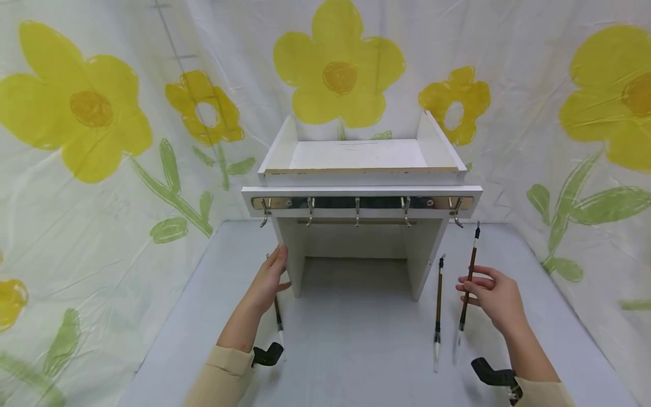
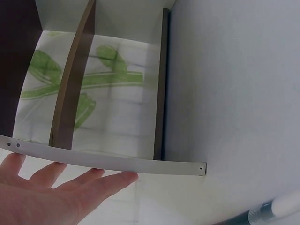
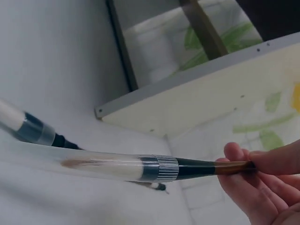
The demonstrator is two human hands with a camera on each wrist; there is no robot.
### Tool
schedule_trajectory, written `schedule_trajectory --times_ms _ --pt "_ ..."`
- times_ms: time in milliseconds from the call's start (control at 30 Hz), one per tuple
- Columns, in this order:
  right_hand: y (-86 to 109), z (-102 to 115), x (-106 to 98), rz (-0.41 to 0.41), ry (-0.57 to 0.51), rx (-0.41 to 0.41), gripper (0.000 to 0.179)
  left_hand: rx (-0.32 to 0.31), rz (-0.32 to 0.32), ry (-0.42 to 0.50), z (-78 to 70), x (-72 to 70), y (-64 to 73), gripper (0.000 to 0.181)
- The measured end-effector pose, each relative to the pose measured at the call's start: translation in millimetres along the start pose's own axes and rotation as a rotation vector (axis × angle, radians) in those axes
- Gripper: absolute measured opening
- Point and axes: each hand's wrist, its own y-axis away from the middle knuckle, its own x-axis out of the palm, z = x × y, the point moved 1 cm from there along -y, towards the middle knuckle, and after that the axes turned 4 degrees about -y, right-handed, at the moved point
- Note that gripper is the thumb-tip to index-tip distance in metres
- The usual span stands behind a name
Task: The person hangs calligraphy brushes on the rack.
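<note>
In the head view my right hand pinches a calligraphy brush by its brown handle, hanging loop up and capped bristles down. Close up, the brush shows pale bristles with a brown tip inside a clear cap. My left hand touches the left side panel of a white shelf rack. In the left wrist view that hand has its fingers extended, fingertips at the panel's edge. Metal hooks line the rack's front rail.
A second capped brush lies right of the rack, beside the held one. Another brush lies on the left, partly hidden behind my left hand. The rack stands on a pale table, before a white curtain with yellow flowers.
</note>
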Motion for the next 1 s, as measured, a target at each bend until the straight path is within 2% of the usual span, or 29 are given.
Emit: schedule_trajectory --times_ms 333,633,867,1000 --pt "21.1 22.9 0.9 -0.077 0.064 -0.089 0.052 -0.006 -0.009 -0.001 2.4 1.1 -2.4 0.089" --pt "30.5 36.4 2.1 -0.107 0.017 -0.186 0.051 -0.012 -0.045 -0.003 7.0 -0.4 -4.2 0.088" --pt "41.2 42.9 2.6 -0.195 0.012 -0.278 0.045 0.0 -0.039 -0.016 4.3 2.4 -2.1 0.09" --pt "44.1 46.9 4.6 -0.218 -0.005 -0.29 0.045 0.001 -0.041 -0.008 5.7 2.0 -2.2 0.087"
